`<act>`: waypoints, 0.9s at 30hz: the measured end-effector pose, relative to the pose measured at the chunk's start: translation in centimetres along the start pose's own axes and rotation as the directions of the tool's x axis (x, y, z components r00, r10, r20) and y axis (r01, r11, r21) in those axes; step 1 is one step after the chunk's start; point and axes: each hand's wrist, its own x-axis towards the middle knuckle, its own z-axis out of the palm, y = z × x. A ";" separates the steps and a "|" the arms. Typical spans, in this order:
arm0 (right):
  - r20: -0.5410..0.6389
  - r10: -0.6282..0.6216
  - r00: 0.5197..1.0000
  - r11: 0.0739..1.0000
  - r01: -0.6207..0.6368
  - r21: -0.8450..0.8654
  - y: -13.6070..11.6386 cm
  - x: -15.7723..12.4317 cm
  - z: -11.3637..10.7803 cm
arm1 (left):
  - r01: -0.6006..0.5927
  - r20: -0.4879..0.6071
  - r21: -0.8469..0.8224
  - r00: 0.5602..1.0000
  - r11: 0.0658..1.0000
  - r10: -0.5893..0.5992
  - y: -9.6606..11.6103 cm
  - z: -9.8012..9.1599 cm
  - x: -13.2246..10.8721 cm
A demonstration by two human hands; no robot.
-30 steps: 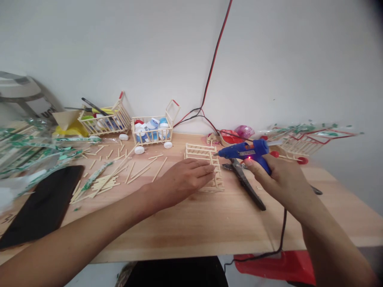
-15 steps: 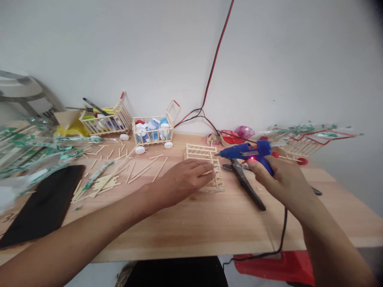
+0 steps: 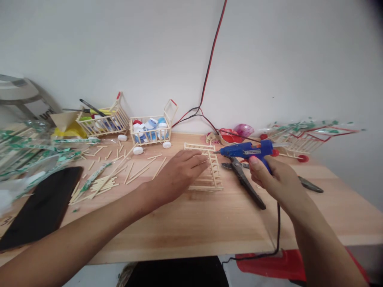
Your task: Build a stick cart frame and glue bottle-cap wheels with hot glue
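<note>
My right hand (image 3: 277,179) is closed round a blue hot glue gun (image 3: 247,150), its nozzle pointing left at the top of a small frame of wooden sticks (image 3: 209,172) lying on the wooden table (image 3: 209,223). My left hand (image 3: 179,172) rests on the left side of that frame, fingers pinched on a thin stick at its upper rail. The gun's black cord (image 3: 277,231) runs down over the table's front edge.
Black pliers (image 3: 247,184) lie just right of the frame. Two stick carts (image 3: 151,128) filled with bottle caps and tools stand at the back. Loose sticks (image 3: 119,171), green-printed wrappers (image 3: 32,151) and a black pad (image 3: 38,205) lie at left. Another stick cart (image 3: 299,141) stands at right.
My left hand slid up along the frame towards its top rail. The glue gun has stayed near the frame's top, with the red light under it no longer showing.
</note>
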 end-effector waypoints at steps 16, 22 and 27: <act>0.005 0.022 1.000 1.000 -0.022 0.005 -0.1 -0.8 -0.5 | 0.016 0.017 -0.009 1.000 1.000 -0.016 -0.2 0.1 0.2; -0.004 0.005 1.000 0.999 -0.005 0.033 0.4 -0.7 0.0 | 0.038 0.062 -0.020 0.997 0.999 -0.037 0.0 0.1 0.4; -0.016 -0.010 1.000 0.998 0.011 0.054 0.7 -0.7 0.4 | 0.035 0.111 0.003 0.993 0.999 -0.035 0.3 0.0 0.6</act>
